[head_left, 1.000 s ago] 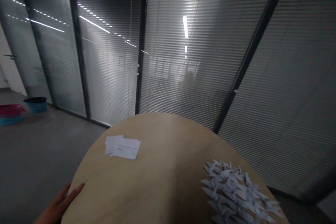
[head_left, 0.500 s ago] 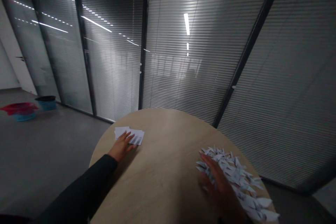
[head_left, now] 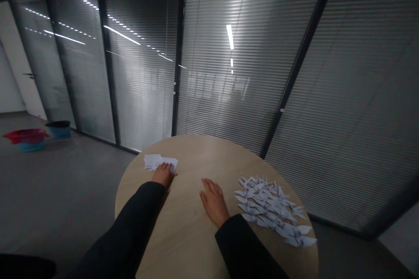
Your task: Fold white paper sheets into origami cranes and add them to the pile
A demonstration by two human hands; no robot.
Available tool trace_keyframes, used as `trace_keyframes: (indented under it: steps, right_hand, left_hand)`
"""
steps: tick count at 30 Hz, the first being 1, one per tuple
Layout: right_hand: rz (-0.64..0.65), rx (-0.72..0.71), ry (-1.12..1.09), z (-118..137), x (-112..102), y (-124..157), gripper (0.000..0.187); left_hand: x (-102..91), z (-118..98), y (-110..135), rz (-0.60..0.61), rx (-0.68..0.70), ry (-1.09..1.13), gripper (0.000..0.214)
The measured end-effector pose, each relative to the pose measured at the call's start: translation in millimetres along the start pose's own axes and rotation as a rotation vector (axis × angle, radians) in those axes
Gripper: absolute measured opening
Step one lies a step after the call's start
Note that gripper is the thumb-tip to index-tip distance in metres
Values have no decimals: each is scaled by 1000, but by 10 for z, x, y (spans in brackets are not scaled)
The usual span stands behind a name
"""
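Covering the near edge of overlapping flat white paper slips [head_left: 152,161], the fingers of my left hand [head_left: 162,175] lie close together, perhaps steadying them; I cannot tell whether they grip. My right hand [head_left: 215,202], empty and loosely spread, is over the round, wood-grained surface [head_left: 186,231]. Rightward, pointed, creased folded papers [head_left: 268,205] crowd together, seemingly grouped apart from the slips.
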State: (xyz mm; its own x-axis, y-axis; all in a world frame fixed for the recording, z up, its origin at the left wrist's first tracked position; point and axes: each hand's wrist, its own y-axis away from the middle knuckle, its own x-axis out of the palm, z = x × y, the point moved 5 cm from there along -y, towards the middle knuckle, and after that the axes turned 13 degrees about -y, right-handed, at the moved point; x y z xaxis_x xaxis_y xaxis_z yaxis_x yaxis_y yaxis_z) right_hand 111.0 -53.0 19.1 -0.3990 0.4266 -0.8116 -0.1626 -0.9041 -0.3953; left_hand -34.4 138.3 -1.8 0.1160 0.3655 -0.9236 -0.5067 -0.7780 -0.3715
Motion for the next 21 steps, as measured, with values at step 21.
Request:
trace_keyframes:
  steps: [21]
  right_hand:
    - [156,262,129,-179,226,134,60]
  left_hand:
    - [-124,-982,562,167,318,50,55]
